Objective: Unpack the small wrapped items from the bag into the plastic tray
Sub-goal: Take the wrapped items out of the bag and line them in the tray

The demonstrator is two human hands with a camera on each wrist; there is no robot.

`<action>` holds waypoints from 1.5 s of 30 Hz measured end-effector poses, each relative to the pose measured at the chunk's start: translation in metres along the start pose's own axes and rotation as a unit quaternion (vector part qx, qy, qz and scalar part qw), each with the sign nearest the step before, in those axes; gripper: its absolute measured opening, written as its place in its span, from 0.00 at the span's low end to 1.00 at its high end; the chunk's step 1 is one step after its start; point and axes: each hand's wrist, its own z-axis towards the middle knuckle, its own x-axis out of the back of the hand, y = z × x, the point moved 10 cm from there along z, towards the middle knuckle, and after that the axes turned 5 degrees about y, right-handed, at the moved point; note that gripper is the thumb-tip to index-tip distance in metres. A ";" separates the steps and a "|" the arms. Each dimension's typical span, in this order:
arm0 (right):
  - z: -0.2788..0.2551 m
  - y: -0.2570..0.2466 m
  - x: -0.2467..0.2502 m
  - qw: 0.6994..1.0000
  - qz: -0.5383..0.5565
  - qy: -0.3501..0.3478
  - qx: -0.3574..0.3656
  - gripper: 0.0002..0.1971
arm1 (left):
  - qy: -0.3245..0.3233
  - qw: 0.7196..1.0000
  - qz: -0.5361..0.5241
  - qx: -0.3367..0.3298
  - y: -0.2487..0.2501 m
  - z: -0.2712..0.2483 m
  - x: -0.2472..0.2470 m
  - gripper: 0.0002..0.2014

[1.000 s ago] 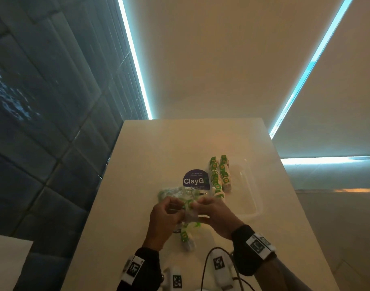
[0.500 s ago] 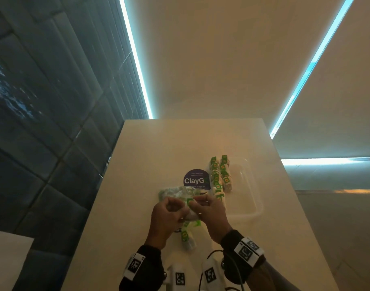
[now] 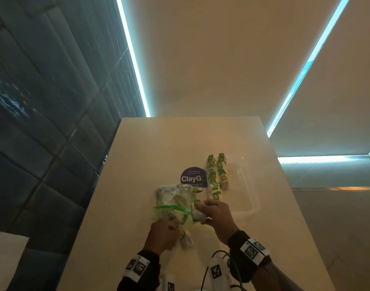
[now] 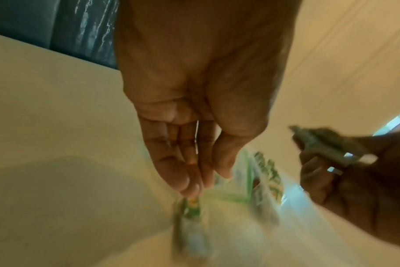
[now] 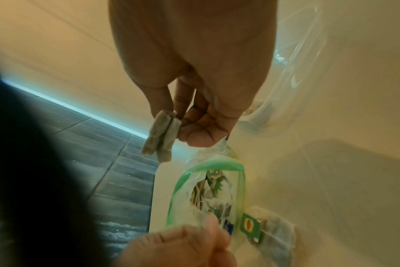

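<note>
A clear zip bag (image 3: 173, 204) with a green rim lies on the table, its mouth open and several tea bags inside (image 5: 208, 191). My left hand (image 3: 163, 234) pinches the bag's near edge (image 5: 194, 222). My right hand (image 3: 213, 213) pinches one small tea bag (image 5: 162, 139) just right of the bag's mouth, above the table. The clear plastic tray (image 3: 249, 194) sits to the right of the bag and holds two rows of green-labelled tea bags (image 3: 216, 177) along its left side. One loose tea bag (image 3: 186, 240) lies on the table beside my left hand.
A round purple "ClayG" sticker (image 3: 193, 178) sits on the table just beyond the bag. A dark tiled wall runs past the table's left edge (image 3: 95, 196). Black cable and tagged white devices (image 3: 216, 271) lie at the near edge.
My right hand has drawn a tea bag out of the bag and moved right toward the tray. My left hand has slid back to the bag's near edge.
</note>
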 end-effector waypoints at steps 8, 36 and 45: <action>0.002 0.015 0.023 0.999 -0.015 0.020 -0.025 0.14 | 0.082 0.991 0.104 0.017 -0.024 0.002 -0.022 0.18; 0.005 -0.013 -0.012 0.995 -0.058 -0.061 0.062 0.14 | 0.062 0.957 -0.282 -0.038 0.058 0.003 0.028 0.05; 0.006 -0.028 -0.005 0.992 -0.036 0.027 0.117 0.11 | 0.038 0.960 -0.275 -0.033 0.061 0.001 0.021 0.09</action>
